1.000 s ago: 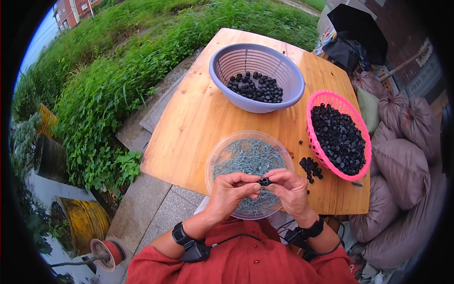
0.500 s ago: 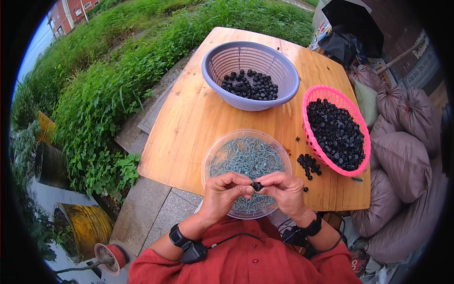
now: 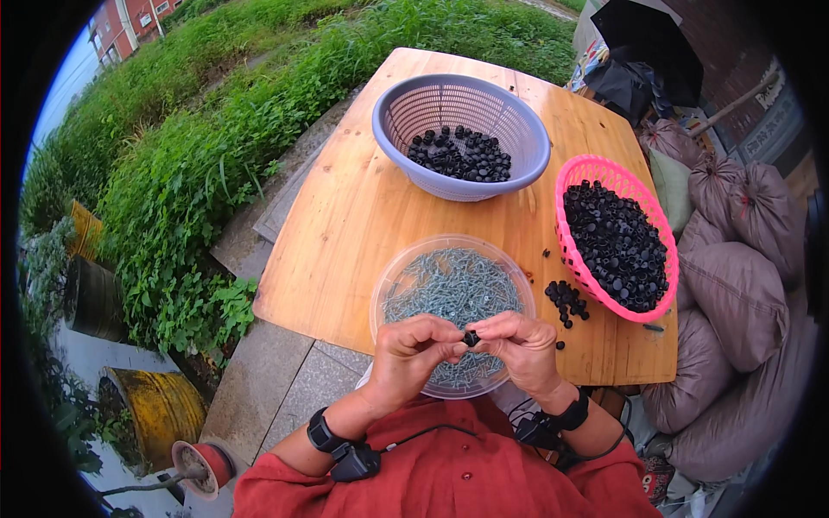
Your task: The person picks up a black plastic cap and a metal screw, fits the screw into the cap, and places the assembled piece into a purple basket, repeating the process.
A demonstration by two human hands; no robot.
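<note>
A small black plastic cap (image 3: 471, 338) is pinched between the fingertips of both my hands. My left hand (image 3: 413, 352) closes on it from the left, and my right hand (image 3: 522, 347) from the right. Whether a screw sits in the cap is hidden by my fingers. Right below my hands is a round clear tub (image 3: 376, 304) full of silvery screws (image 3: 453, 285). To the right lies a loose group of black caps (image 3: 566, 299) on the wooden table (image 3: 319, 259).
A pink basket (image 3: 566, 237) heaped with black parts stands at the right. Farther back is a grey-purple basket (image 3: 406, 177) with more black pieces in its bottom. Stuffed grey-brown sacks (image 3: 734, 298) press against the table's right side. Green plants (image 3: 173, 233) grow beyond the left edge.
My hands stay together over the tub with the black cap between them; only the fingers have shifted slightly. The whole view has moved a little.
</note>
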